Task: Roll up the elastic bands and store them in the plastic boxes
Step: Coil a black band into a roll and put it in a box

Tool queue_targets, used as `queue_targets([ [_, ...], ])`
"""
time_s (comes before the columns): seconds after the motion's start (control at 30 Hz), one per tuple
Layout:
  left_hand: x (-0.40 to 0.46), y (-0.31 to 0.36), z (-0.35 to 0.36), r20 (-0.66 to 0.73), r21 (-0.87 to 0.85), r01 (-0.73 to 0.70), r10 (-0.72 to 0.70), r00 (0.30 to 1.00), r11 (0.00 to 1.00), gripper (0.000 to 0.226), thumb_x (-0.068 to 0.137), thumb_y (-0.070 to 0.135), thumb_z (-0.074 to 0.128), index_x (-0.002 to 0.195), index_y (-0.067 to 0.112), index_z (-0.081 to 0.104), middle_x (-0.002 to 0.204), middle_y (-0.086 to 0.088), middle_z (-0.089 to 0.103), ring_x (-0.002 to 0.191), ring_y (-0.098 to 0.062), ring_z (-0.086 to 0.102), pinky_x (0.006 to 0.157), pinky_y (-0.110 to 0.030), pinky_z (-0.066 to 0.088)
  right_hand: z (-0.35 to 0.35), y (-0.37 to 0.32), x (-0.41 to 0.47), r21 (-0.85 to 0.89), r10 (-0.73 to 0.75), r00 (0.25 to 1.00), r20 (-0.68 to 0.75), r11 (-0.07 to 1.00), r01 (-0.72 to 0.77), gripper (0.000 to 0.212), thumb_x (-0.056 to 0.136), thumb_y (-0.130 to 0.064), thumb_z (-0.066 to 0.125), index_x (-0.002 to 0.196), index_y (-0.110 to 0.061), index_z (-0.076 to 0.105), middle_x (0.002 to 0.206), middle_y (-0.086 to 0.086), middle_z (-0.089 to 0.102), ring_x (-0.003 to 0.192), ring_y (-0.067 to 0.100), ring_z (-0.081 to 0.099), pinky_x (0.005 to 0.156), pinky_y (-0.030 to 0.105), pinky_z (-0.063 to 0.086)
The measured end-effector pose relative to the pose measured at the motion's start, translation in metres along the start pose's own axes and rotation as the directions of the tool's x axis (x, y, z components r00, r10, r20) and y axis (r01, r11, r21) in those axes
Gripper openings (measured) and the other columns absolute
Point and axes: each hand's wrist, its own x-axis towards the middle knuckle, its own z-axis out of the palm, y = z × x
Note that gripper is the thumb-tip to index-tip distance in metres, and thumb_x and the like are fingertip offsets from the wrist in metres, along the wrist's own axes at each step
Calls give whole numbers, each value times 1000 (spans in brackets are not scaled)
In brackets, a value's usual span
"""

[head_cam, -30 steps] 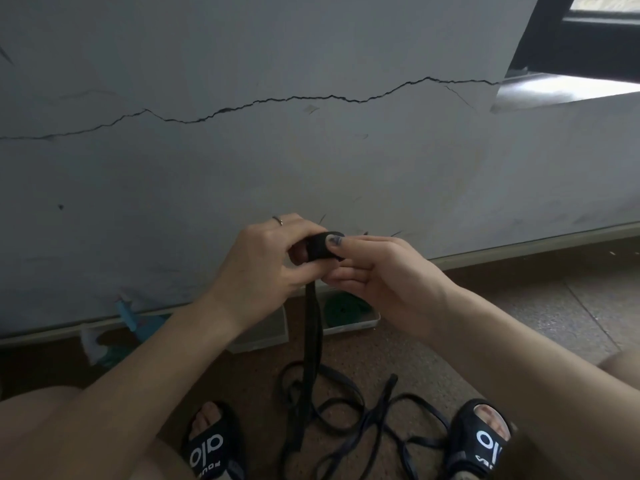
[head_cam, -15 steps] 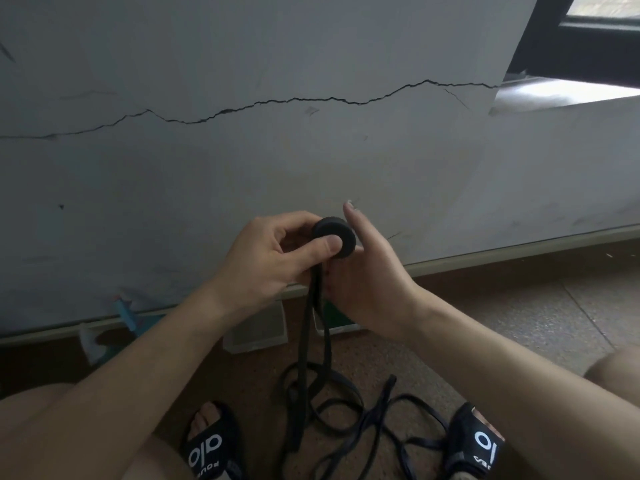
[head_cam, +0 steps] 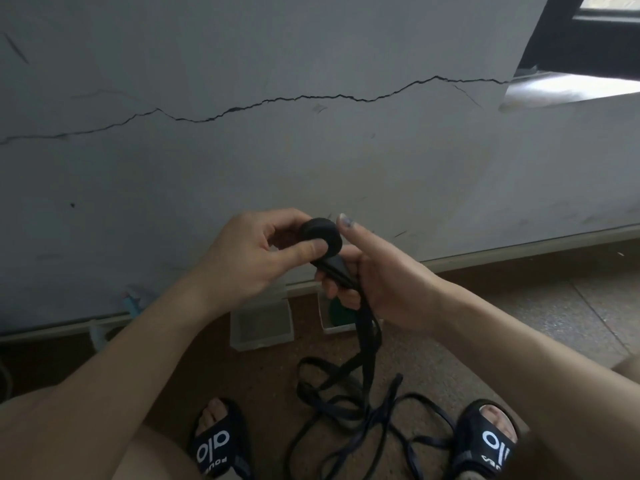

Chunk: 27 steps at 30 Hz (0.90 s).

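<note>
Rolling is the step going on, I think. The left hand (head_cam: 256, 252) pinches a small round roll (head_cam: 322, 237) of black elastic band, with the thumb pressed on its flat side and the fingers curled behind it. The right hand (head_cam: 377, 275) is just beside it. Its lower fingers curl around the loose strap (head_cam: 337, 270) coming off the roll, while its pointer finger sticks up straight next to the roll.

Most of the band is not rolled yet. It hangs down from the hands and lies in a messy tangle (head_cam: 349, 410) on the floor (head_cam: 519, 327) between two black sandals.

Two clear plastic boxes sit by the wall. One box (head_cam: 261, 323) looks empty and the other box (head_cam: 337, 317) has something green inside.

Next, the hands need to turn the roll and feed more strap on, keeping it tight and flat so it does not pop loose.
</note>
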Motion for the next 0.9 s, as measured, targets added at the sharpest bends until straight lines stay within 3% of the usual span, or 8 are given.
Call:
queue_targets([
  [0.1,-2,-3,-5,53,228,-129,120,991,965,28,89,44,69,110,27,73,97,21,71,93,-4,66,80,-15,49,-5,5,0,-27,-46,999,-24,999,45,47,97,-57,55,102,-15,74,82,7,67,65,14,48,59,26,35],
  [0.27,-7,-6,-6,71,237,-208,197,978,949,26,89,26,75,114,18,73,105,10,72,98,-6,68,86,-15,52,-7,-2,-7,-320,-227,964,-136,931,174,41,93,-52,65,95,-14,78,82,11,75,68,24,49,60,31,36],
  [0.4,-16,-7,-1,205,-196,185,-144,968,963,41,87,13,71,127,16,64,122,4,70,115,-7,68,96,-20,54,-5,5,-19,-721,-412,903,-121,662,206,31,96,-48,67,91,-19,74,76,7,70,59,15,59,53,33,40],
  [0.5,-16,-7,8,329,-484,506,-387,861,714,47,92,42,54,117,4,64,109,-14,72,98,-22,70,82,-26,59,-2,15,-21,-879,-587,809,-22,397,264,39,92,-54,66,97,-16,71,78,-4,69,62,12,62,52,36,49],
  [0.57,-17,-1,15,380,-410,538,-397,835,737,56,98,57,50,104,4,66,83,-8,68,71,-19,61,64,-25,52,-1,20,-20,-946,-682,729,61,194,260,42,93,-55,64,97,-14,70,80,-5,68,64,14,61,54,38,50],
  [0.67,-18,5,21,356,-258,366,-265,896,894,42,97,44,45,94,5,61,70,5,57,62,-10,50,57,-22,42,-1,18,-21,-971,-709,692,135,43,234,42,97,-54,60,96,-12,67,79,-3,64,64,18,59,53,40,50],
  [0.8,-15,2,17,315,-165,251,-190,930,954,36,102,46,50,100,14,66,76,-2,60,67,-10,54,60,-23,41,1,10,-28,-944,-645,761,71,202,260,38,90,-52,67,102,-17,62,87,-6,65,73,16,65,61,39,56],
  [0.9,-14,5,16,341,-114,192,-143,929,975,29,99,40,53,100,15,67,74,15,61,66,3,55,61,-11,40,0,6,-29,-895,-504,864,-11,391,216,36,86,-25,76,105,-23,45,90,-4,67,72,16,67,61,45,57],
])
